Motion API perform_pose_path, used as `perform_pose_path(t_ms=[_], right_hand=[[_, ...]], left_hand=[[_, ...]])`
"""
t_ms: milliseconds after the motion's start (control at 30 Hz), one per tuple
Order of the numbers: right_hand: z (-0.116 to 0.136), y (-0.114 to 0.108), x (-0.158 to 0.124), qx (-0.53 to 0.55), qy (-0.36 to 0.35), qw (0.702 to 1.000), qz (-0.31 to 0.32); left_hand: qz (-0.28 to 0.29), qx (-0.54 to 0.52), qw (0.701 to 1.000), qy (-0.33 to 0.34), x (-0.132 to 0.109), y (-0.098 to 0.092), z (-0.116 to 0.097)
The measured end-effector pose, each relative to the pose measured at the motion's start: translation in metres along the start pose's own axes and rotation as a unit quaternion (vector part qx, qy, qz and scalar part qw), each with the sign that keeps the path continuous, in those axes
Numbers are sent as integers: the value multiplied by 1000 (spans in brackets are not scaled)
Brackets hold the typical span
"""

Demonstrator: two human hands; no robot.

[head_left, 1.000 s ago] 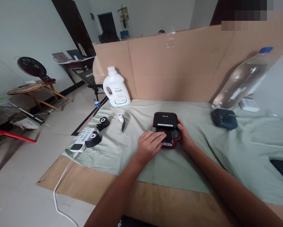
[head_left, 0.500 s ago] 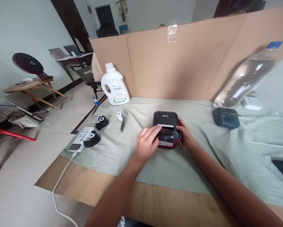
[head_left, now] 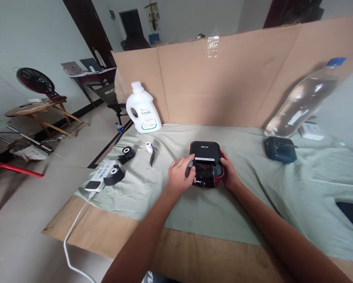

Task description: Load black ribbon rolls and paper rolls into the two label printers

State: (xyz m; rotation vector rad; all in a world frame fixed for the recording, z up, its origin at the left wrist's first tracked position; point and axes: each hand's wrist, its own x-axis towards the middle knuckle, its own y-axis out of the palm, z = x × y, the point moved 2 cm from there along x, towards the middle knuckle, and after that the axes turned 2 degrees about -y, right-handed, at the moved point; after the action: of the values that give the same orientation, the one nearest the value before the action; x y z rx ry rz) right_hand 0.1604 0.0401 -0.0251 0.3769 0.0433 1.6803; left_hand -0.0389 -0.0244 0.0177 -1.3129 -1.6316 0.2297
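Two black ribbon rolls (head_left: pixel 127 153), the nearer against a white corded unit (head_left: pixel 99 176), on the counter's cloth (head_left: pixel 149 186); small white roll (head_left: pixel 149 147) just right of them. Left hand (head_left: pixel 180 175) at the label printer's (head_left: pixel 205 149) left front edge, thumb and fingers parted, no clear grip; can't tell if it touches the black film (head_left: pixel 205 173). Printer sits mid-cloth, film draped over its front. Right hand (head_left: pixel 229 172) cupped round its right side, holding it. Looks like film handling at the slot; next move calls for a firm right-hand brace and straight film.
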Motion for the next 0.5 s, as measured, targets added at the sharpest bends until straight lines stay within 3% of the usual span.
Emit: perform_pose_path(t_ms=[300,500], right_hand=[[3,-1,6,12,34,999,-17],[-3,-4,6,-23,5,1000,-3]], left_hand=[[-29,-9,1000,-6,-4,5,-1],[-34,-10,999,3,-5,7,2]])
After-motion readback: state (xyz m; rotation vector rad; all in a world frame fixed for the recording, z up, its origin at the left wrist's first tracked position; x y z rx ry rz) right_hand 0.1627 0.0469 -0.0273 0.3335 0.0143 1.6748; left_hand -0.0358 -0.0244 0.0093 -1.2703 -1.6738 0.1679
